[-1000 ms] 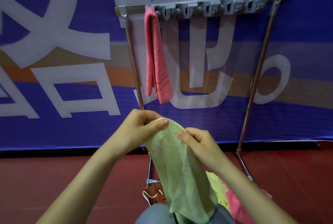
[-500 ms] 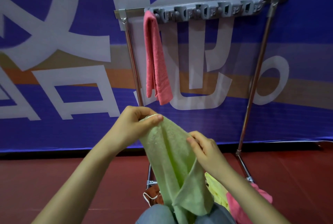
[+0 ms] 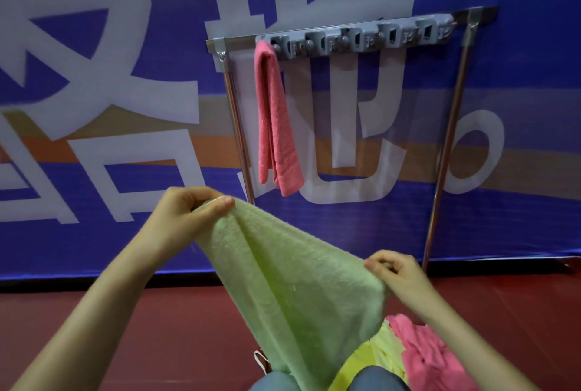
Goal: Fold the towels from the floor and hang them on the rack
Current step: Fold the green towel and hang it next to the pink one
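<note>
I hold a light green towel (image 3: 298, 280) stretched between both hands in front of me. My left hand (image 3: 185, 217) pinches its upper corner, higher and to the left. My right hand (image 3: 397, 277) grips the other corner, lower and to the right. The towel's rest hangs down over my lap. A folded pink towel (image 3: 275, 126) hangs at the left end of the metal rack (image 3: 345, 33), which stands against the blue banner wall. On the floor under my right arm lie a yellow towel (image 3: 380, 356) and a pink towel (image 3: 430, 356).
The rack's grey hook strip (image 3: 377, 40) runs along the top bar to the right of the hung towel. Its two thin legs (image 3: 443, 151) reach the dark red floor (image 3: 141, 327). My knees in blue trousers (image 3: 374, 379) show at the bottom edge.
My hands have moved apart. The right hand slid down and right along the green towel's edge, spreading the towel wide, while the left hand kept its corner raised.
</note>
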Available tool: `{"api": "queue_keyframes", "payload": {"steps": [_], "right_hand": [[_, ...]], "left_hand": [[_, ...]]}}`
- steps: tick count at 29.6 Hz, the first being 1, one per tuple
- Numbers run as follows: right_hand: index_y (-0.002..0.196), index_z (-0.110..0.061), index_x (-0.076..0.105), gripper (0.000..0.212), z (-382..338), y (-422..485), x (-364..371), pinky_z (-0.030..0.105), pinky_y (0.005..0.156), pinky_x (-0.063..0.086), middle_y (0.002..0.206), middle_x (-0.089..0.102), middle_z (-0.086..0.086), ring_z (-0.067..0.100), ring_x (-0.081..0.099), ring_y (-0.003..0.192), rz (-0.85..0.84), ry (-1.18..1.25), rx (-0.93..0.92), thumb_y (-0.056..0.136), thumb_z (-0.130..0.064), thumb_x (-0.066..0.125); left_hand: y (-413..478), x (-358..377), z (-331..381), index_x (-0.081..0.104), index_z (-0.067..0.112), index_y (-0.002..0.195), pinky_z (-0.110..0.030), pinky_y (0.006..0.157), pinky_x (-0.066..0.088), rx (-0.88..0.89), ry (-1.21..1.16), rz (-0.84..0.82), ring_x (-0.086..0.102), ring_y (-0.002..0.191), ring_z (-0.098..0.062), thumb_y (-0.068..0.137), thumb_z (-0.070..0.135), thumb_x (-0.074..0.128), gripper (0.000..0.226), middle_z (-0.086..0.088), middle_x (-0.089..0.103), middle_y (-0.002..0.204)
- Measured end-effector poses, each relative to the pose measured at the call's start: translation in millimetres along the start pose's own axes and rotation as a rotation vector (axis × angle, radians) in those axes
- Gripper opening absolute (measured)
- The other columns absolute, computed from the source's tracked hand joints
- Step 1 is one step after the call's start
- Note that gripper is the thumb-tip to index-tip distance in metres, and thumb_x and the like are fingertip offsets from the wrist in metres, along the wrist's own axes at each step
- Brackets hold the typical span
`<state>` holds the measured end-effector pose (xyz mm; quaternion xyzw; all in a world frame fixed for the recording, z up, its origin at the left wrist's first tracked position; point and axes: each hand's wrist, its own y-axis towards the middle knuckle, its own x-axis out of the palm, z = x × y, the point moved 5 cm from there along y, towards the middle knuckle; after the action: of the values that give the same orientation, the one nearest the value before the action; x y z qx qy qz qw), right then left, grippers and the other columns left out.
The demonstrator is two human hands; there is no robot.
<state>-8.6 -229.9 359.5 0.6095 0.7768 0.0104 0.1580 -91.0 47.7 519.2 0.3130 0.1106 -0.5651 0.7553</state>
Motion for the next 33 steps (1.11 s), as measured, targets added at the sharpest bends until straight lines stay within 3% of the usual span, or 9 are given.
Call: {"api": "queue_keyframes", "payload": {"steps": [5,8,11,12,14,16,21,26,33], "right_hand": [[0.059,-0.014,0.065,0.024,8,-1,-18,0.013,0.047,0.034,0.042,0.054,-0.006,-0.003,0.043,0.044,-0.075,-0.001,0.061,0.081,-0.003,0.062],[0.062,-0.019,0.07,0.014,-2,0,-28,0.013,0.056,0.043,0.056,0.067,-0.004,-0.001,0.055,0.055,-0.097,0.042,0.066,0.071,-0.029,0.068],[0.068,-0.025,0.073,0.032,-11,4,-41,0.011,0.067,0.048,0.071,0.074,-0.009,-0.002,0.063,0.069,-0.147,0.015,0.041,0.059,-0.056,0.071],[0.07,-0.025,0.072,0.033,-19,4,-43,0.008,0.066,0.047,0.07,0.073,-0.011,-0.005,0.063,0.068,-0.173,-0.012,0.042,0.059,-0.056,0.072],[0.069,-0.02,0.07,0.008,-26,5,-47,0.005,0.059,0.043,0.06,0.07,-0.014,-0.009,0.06,0.06,-0.256,-0.066,0.067,0.075,-0.025,0.07],[0.066,-0.016,0.069,0.021,-28,8,-51,0.005,0.055,0.041,0.052,0.067,-0.013,-0.009,0.057,0.054,-0.308,-0.16,0.087,0.08,-0.001,0.063],[0.063,-0.016,0.072,0.016,-37,21,-60,0.013,0.059,0.043,0.063,0.067,-0.002,0.005,0.058,0.063,-0.258,-0.251,0.113,0.078,-0.014,0.067],[0.063,-0.009,0.068,0.018,-53,31,-28,0.019,0.048,0.04,0.057,0.052,0.005,0.011,0.048,0.052,-0.156,-0.113,0.214,0.078,-0.02,0.067],[0.058,-0.009,0.063,0.025,-56,15,38,0.017,0.042,0.04,0.045,0.048,-0.002,0.006,0.047,0.043,-0.156,0.107,0.26,0.081,-0.018,0.065]], "left_hand": [[-4,-6,-9,0.07,0.023,0.069,-0.022,0.061,0.045,-0.02,0.02,-0.02,0.057,0.058,0.002,0.076,0.031,0.067,0.011,0.013,0.066,0.058],[-3,-6,-15,0.069,0.023,0.072,-0.024,0.061,0.042,-0.027,0.043,-0.021,0.053,0.056,0.0,0.076,0.031,0.067,0.01,0.005,0.062,0.057],[-1,-10,-23,0.069,0.015,0.066,-0.024,0.059,0.041,-0.045,0.107,-0.045,0.052,0.054,0.0,0.082,0.022,0.063,0.019,0.006,0.061,0.056],[-2,-11,-26,0.07,0.014,0.065,-0.022,0.058,0.042,-0.054,0.131,-0.054,0.053,0.054,0.0,0.084,0.02,0.061,0.021,0.009,0.062,0.055],[-3,-11,-30,0.07,0.012,0.068,-0.017,0.055,0.043,-0.073,0.144,-0.066,0.054,0.054,0.001,0.084,0.019,0.058,0.021,0.011,0.062,0.053],[-4,-10,-31,0.07,0.012,0.069,-0.009,0.051,0.042,-0.08,0.153,-0.072,0.054,0.053,0.003,0.084,0.018,0.059,0.019,0.011,0.062,0.05],[-7,8,-42,0.071,0.007,0.069,-0.021,0.055,0.039,-0.179,0.219,-0.06,0.048,0.056,-0.01,0.083,0.019,0.062,0.02,-0.005,0.059,0.06],[-16,70,-49,0.069,0.001,0.069,-0.016,0.047,0.04,-0.297,-0.001,-0.108,0.051,0.056,-0.012,0.084,0.02,0.061,0.026,-0.01,0.058,0.062],[-21,126,-32,0.068,0.006,0.069,-0.011,0.043,0.039,-0.326,-0.208,-0.121,0.05,0.04,0.002,0.087,0.018,0.057,0.024,0.009,0.056,0.038]]}}
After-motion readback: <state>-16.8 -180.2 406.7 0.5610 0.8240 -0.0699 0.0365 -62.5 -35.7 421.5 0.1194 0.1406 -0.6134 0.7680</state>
